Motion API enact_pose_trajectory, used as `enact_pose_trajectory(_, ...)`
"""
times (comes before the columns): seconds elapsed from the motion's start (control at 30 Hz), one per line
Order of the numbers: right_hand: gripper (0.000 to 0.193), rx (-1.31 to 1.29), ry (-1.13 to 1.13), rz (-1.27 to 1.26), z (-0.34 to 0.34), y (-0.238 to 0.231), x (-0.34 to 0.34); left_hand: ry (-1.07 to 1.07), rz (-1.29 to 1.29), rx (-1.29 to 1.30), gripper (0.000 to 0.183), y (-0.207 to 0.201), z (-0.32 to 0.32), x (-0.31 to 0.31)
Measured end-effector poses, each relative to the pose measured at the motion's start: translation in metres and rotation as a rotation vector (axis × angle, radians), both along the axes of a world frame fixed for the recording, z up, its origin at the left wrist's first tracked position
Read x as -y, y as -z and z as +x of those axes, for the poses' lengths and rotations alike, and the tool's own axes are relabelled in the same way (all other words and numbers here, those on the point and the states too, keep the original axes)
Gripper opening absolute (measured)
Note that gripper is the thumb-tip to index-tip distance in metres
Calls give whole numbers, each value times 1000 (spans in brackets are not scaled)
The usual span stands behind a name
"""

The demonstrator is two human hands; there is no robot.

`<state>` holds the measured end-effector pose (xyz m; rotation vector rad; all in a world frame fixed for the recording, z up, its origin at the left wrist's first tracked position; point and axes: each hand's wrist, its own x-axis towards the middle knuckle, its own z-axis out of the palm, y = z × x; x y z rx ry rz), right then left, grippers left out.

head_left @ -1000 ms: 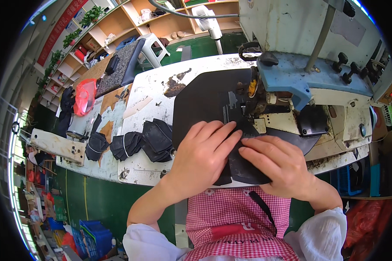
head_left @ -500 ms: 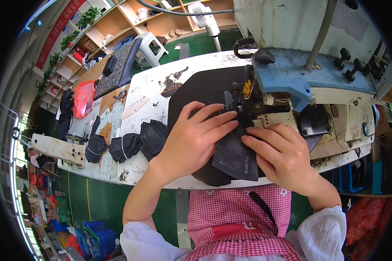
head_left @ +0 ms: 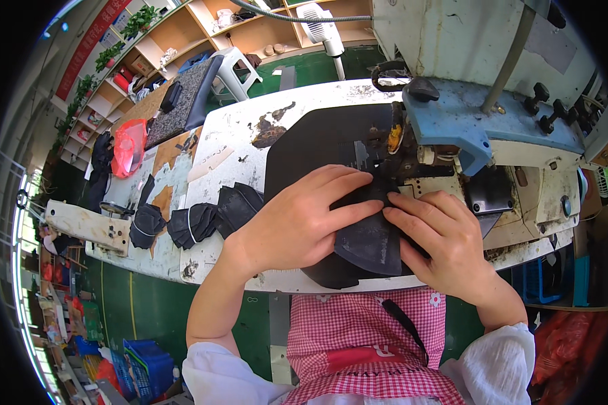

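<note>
A black, curved, flat piece that looks like leather or fabric lies on the dark plate of a machine with a blue arm. My left hand presses on its left side, fingertips at its upper part beside the machine's working point. From the right, my right hand has its fingers closed on the piece's edge, with the thumb low along it. The two hands' fingertips almost meet. What lies under the fingers is hidden.
Left of my left arm lie banded bundles of black pieces and a loose stack on the worn white table. Beyond are a red plastic bag, a white stool and a white fan. A black box sits at right.
My left fingers have shifted on the piece, with a wider gap between them. The right hand stays close to the same edge. The view has shifted slightly.
</note>
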<state>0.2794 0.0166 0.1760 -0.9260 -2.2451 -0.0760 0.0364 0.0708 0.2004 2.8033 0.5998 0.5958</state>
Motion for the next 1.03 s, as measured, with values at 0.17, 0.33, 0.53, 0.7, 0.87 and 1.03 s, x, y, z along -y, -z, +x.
enact_pose_trajectory(0.17,37,-20,1,24,-1,2,0,24,10,7,53,2,-3,-7)
enact_pose_trajectory(0.33,37,-26,1,27,-2,1,0,-13,10,-23,55,1,-3,-7)
enact_pose_trajectory(0.53,39,-28,4,6,-1,0,1,-63,67,-51,61,3,4,-2)
enact_pose_trajectory(0.7,34,-118,-6,21,1,4,0,-150,72,-39,62,2,13,11)
enact_pose_trajectory(0.87,24,-221,17,53,0,7,0,-74,52,-1,56,2,2,8)
enact_pose_trajectory(1.03,21,-192,4,36,0,5,2,-39,151,-34,55,8,-3,-7)
